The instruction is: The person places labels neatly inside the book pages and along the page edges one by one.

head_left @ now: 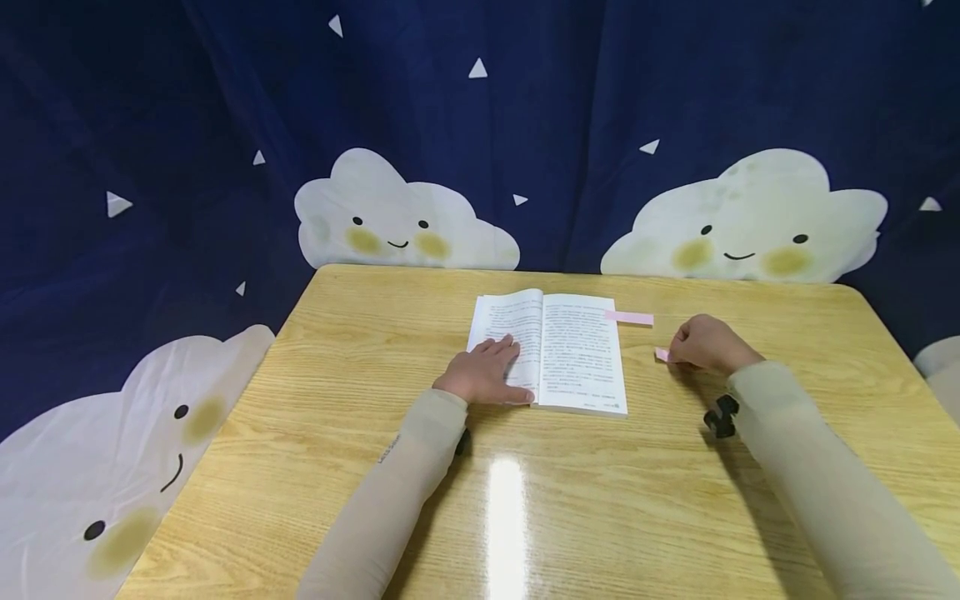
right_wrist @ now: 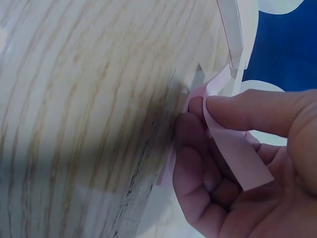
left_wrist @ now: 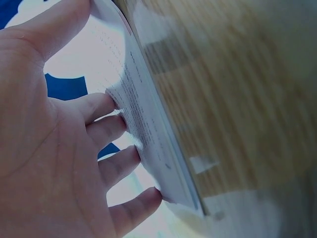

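An open book (head_left: pixel 581 358) with printed pages lies on the table. My left hand (head_left: pixel 483 375) rests on its left page with fingers spread, the thumb lying across the bottom near the spine. In the left wrist view the fingertips press against the printed page (left_wrist: pixel 148 144). A pink sticky strip (head_left: pixel 633 318) juts out from the right page's upper edge. To the right of the book, my right hand (head_left: pixel 705 343) pinches pink paper between thumb and index finger. The right wrist view shows this pink paper strip (right_wrist: pixel 242 158) bent around the thumb tip, with more pink paper behind the fingers.
The wooden table (head_left: pixel 360 358) carries the book near its far edge. Behind it hangs a dark blue curtain (head_left: pixel 555 125) with smiling clouds. A dark wrist device (head_left: pixel 722 416) sits at the right sleeve, and glare marks the table's front.
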`<state>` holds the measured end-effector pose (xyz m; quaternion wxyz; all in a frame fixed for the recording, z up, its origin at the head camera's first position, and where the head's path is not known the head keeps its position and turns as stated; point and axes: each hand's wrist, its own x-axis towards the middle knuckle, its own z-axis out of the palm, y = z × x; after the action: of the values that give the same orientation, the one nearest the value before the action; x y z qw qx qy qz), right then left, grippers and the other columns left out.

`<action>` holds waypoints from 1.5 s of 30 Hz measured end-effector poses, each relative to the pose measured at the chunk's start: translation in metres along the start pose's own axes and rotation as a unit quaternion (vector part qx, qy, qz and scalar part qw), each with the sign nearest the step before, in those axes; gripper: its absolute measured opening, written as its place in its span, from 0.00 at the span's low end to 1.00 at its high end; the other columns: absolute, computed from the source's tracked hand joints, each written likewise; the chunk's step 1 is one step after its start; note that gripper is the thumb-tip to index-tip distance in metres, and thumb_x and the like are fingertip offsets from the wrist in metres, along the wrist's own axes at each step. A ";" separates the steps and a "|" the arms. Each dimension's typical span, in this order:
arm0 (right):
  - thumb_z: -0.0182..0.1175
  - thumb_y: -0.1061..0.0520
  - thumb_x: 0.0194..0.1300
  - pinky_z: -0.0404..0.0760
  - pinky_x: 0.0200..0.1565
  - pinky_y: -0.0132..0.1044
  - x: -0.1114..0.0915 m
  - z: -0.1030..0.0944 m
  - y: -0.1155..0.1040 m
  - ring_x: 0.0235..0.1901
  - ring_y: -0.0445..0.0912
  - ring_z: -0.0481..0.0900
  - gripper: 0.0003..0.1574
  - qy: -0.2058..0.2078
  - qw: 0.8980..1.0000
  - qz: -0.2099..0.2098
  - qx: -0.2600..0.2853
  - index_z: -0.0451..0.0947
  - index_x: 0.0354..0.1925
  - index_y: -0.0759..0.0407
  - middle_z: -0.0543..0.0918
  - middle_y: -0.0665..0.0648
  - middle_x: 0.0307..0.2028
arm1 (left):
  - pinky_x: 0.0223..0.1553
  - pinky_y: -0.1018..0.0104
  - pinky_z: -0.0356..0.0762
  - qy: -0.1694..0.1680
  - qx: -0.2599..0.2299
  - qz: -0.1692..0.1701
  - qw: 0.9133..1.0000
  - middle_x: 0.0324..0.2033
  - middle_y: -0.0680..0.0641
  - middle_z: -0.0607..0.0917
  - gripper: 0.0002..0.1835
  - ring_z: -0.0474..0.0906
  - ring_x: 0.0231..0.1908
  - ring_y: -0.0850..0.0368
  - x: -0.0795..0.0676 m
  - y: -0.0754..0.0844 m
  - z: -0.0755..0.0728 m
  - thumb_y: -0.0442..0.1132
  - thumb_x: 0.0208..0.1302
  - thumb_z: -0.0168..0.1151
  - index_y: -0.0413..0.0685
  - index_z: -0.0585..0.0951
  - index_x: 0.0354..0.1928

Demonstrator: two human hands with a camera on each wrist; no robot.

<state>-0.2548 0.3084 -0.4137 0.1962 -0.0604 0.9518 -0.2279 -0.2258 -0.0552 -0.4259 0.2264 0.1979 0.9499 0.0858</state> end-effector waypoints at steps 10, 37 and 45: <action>0.59 0.57 0.63 0.69 0.29 0.35 0.002 0.003 0.003 0.25 0.44 0.72 0.13 0.000 1.000 -0.001 -0.001 0.81 0.35 0.67 0.80 0.55 0.25 | 0.75 0.47 0.56 0.000 0.003 -0.003 1.000 0.80 0.55 0.48 0.50 0.46 0.80 0.50 0.001 0.000 0.001 0.71 0.61 0.56 0.60 0.51 0.79; 0.61 0.59 0.56 0.70 0.28 0.36 0.000 0.007 -0.010 0.25 0.46 0.71 0.07 0.017 1.000 0.022 0.015 0.81 0.25 0.62 0.81 0.55 0.25 | 0.75 0.44 0.55 0.005 0.002 0.000 1.000 0.80 0.55 0.48 0.51 0.46 0.80 0.49 0.002 0.000 0.003 0.72 0.60 0.57 0.59 0.52 0.79; 0.62 0.58 0.59 0.71 0.27 0.37 0.001 0.002 -0.008 0.24 0.45 0.71 0.09 0.003 0.999 0.033 0.030 0.81 0.25 0.63 0.80 0.54 0.23 | 0.75 0.44 0.56 0.006 0.005 -0.005 1.000 0.80 0.55 0.48 0.50 0.46 0.79 0.49 0.003 0.001 0.002 0.71 0.61 0.57 0.60 0.53 0.79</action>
<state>-0.2542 0.3004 -0.4119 0.2027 -0.0227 0.9465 -0.2501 -0.2272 -0.0533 -0.4288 0.2200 0.1935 0.9527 0.0808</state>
